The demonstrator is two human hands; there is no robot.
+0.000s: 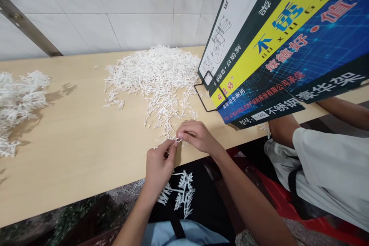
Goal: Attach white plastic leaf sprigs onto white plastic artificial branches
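Observation:
My left hand (158, 163) and my right hand (198, 135) meet at the table's front edge, fingertips almost touching. Both pinch a small white plastic piece (177, 139), thin and twig-like; its exact kind is too small to tell. Just beyond my fingers, a loose spread of similar white pieces (165, 113) runs back to a large heap (157, 65). Below my hands, a branched white plastic frame (184, 192) with many short prongs lies on my dark-clothed lap, partly hidden by my left forearm.
A big printed cardboard box (288, 42) stands tilted on the right, with a black wire loop (211, 92) at its corner. Another person's sleeve (328, 165) shows beyond it. More branched white pieces (20, 103) lie at left on the wooden table (95, 146). A tiled wall (138, 27) closes the back.

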